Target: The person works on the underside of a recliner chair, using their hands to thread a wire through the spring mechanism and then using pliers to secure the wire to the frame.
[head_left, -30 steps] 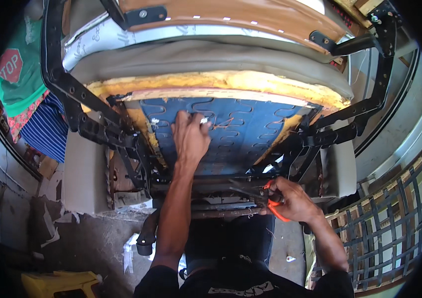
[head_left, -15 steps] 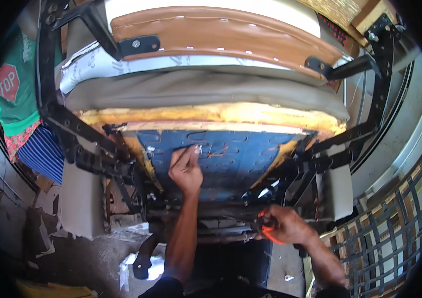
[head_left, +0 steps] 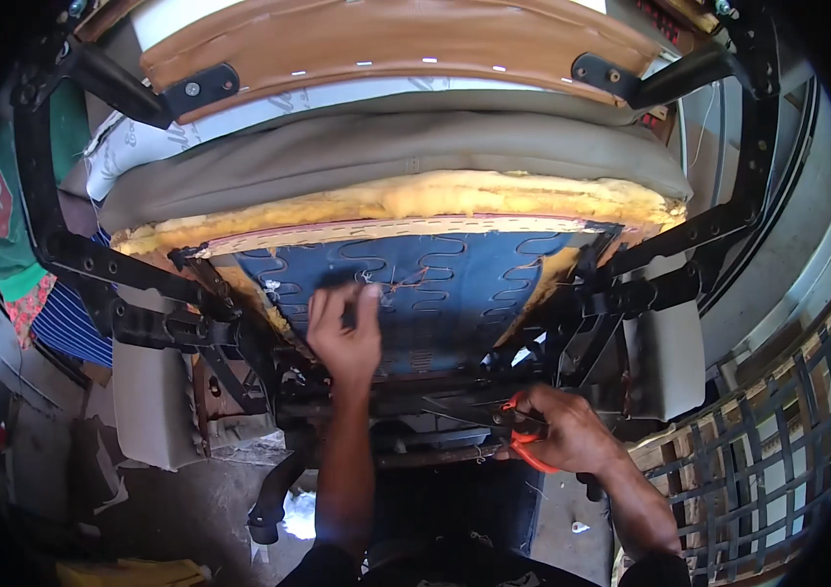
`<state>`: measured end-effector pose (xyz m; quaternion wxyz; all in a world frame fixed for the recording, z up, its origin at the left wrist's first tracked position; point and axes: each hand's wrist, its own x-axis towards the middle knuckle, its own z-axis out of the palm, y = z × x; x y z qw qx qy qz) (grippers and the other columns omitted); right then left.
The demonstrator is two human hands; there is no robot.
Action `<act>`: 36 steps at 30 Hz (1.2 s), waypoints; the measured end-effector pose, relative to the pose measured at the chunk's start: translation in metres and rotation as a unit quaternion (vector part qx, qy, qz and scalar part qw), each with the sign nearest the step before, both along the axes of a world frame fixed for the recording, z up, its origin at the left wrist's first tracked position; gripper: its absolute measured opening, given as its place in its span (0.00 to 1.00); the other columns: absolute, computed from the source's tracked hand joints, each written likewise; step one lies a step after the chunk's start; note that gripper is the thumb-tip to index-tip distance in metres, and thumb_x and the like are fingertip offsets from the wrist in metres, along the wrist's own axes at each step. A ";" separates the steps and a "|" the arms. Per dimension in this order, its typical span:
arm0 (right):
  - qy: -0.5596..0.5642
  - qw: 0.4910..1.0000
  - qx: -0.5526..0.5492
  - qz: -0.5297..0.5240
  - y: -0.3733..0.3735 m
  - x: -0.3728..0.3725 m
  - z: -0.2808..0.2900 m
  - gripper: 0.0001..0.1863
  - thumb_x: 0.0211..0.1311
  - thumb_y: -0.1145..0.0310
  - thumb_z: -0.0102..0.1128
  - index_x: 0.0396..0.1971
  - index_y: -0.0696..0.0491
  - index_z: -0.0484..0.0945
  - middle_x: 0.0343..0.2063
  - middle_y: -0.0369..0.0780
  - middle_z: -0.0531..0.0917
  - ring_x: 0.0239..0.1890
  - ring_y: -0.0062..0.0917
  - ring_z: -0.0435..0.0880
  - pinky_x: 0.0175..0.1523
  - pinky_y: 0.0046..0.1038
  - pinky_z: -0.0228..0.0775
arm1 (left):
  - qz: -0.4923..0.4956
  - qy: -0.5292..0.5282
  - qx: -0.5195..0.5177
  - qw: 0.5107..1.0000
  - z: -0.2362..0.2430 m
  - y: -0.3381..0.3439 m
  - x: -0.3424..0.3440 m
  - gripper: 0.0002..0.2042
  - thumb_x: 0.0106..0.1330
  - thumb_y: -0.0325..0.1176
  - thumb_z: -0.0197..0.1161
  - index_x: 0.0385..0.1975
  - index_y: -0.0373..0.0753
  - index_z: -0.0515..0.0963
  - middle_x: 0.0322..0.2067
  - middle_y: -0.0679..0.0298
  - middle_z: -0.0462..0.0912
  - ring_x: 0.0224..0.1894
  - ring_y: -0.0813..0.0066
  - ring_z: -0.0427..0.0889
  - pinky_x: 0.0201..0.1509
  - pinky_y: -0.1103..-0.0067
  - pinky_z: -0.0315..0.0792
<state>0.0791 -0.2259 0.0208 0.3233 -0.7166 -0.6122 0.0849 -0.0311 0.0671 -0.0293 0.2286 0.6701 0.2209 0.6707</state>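
Note:
An upturned seat frame lies before me, its blue backing cloth crossed by wavy metal springs. My left hand is over this cloth, thumb and fingertips drawn together by a bit of pale thread at the springs. What is between the fingertips is too small to make out. Orange string is tangled on the springs just to the right. Lower right, my right hand is closed round orange-handled scissors, blades pointing left over the frame's dark bars.
Black metal brackets flank the seat. Yellow foam and grey upholstery line its far edge, with a stapled brown panel beyond. A webbed frame leans at right. Green cloth hangs at left.
My left hand has shifted slightly left within the view, its fingers changing pose over the springs. The right hand still holds the scissors, their blades showing more. The view has moved closer to the seat.

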 end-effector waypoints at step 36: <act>-0.017 0.999 0.044 -0.020 -0.004 -0.011 0.001 0.27 0.39 0.65 0.89 0.32 0.56 0.75 0.28 0.41 0.81 0.28 0.30 0.83 0.34 0.31 0.75 | 0.247 -0.021 -0.060 0.967 -0.008 0.034 -0.038 0.11 0.70 0.28 0.65 0.48 0.31 0.78 0.36 0.51 0.83 0.38 0.55 0.84 0.43 0.66 0.76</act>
